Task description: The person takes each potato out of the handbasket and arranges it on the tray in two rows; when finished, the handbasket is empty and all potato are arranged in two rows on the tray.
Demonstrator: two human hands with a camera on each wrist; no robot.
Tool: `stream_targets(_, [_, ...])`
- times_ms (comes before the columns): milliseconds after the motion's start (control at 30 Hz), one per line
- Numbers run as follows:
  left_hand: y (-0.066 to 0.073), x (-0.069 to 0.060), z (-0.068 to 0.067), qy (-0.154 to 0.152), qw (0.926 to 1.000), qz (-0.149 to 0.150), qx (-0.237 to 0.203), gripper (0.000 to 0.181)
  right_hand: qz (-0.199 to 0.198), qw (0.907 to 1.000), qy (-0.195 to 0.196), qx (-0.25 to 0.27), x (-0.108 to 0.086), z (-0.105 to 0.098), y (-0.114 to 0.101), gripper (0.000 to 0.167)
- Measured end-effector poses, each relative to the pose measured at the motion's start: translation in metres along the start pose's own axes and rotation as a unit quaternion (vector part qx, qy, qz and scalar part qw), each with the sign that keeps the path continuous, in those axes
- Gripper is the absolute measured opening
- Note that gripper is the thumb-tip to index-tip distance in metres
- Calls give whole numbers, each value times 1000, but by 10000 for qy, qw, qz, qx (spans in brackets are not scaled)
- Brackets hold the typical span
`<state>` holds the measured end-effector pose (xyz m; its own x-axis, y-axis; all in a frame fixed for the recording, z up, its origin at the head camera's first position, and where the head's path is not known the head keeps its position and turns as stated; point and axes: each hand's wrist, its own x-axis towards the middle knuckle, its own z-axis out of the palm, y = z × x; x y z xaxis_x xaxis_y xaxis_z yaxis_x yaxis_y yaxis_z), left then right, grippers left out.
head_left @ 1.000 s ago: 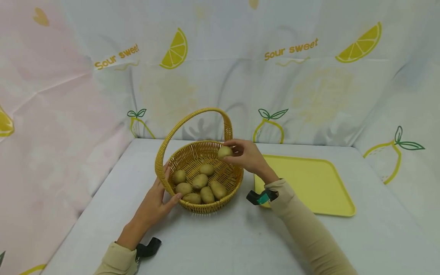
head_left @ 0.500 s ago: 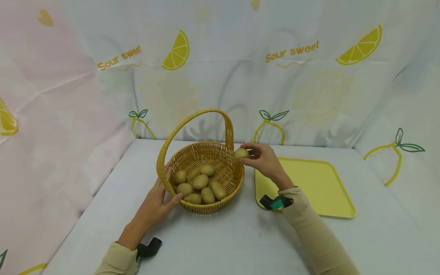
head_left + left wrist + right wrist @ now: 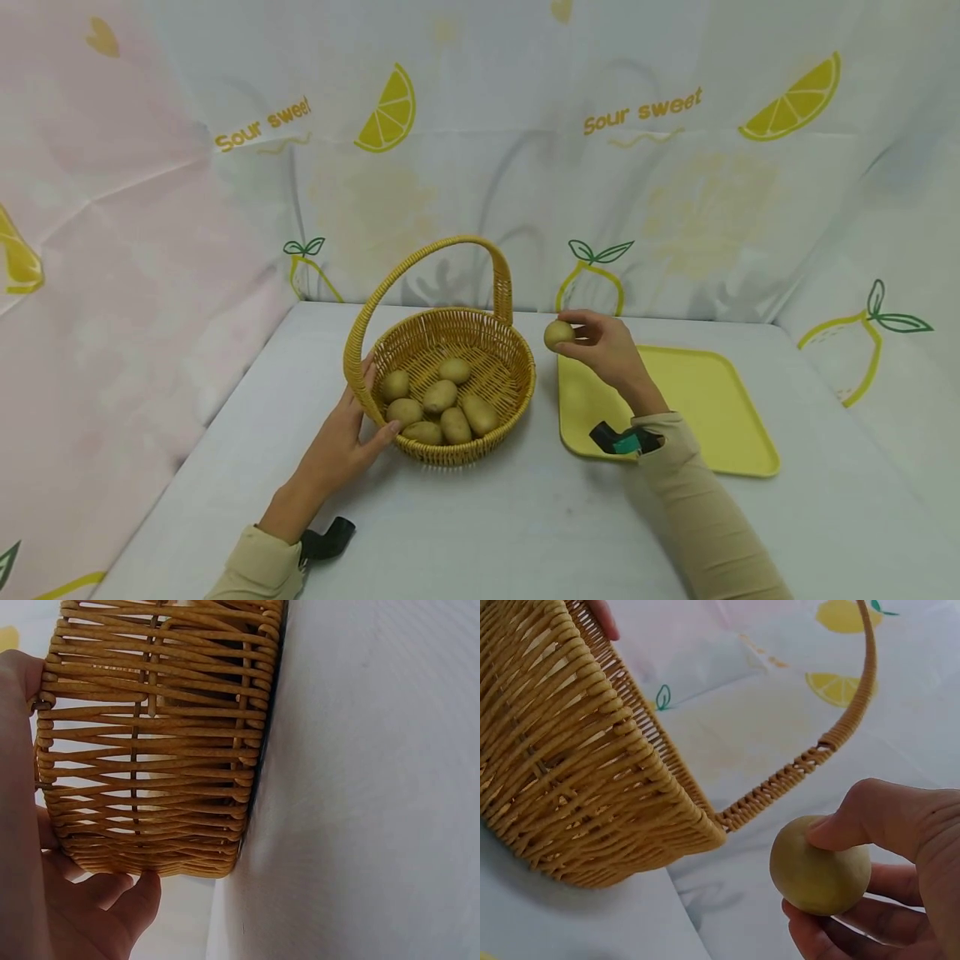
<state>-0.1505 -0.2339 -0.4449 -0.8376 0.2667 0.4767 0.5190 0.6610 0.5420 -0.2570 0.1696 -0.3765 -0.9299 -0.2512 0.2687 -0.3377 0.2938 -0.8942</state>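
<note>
A round wicker basket (image 3: 461,455) with a tall arched handle stands on the table, with several potatoes (image 3: 440,397) lying in it, mostly toward its near left side. My left hand (image 3: 330,454) grips the basket's left side; the thumb lies at the near rim and the fingers spread along the outer wall (image 3: 150,765). Between the thumb and fingers of my right hand (image 3: 609,354) is a single potato (image 3: 559,336), held in the air right of the basket, over the tray's far left corner. The right wrist view shows this potato (image 3: 817,870) apart from the wicker.
A yellow rectangular tray (image 3: 705,400) lies right of the basket, partly covered by my right forearm. White cloth covers the table (image 3: 480,533). Behind and at the sides hangs a lemon-printed curtain (image 3: 480,167). The basket's handle (image 3: 420,254) arches up high.
My right hand has carried the potato rightward, from above the basket's far right rim to beyond it by the tray. The left hand and the basket have stayed in place.
</note>
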Motion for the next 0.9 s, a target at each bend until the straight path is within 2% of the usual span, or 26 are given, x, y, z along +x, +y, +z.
stream_targets(367, [0, 0, -1, -6, 10000, 36, -21, 91, 500, 9972, 98, -549, 0, -13, 23, 46])
stream_targets(900, [0, 0, -1, 1, 10000, 45, 23, 90, 635, 9952, 122, -732, -2, -15, 60, 44])
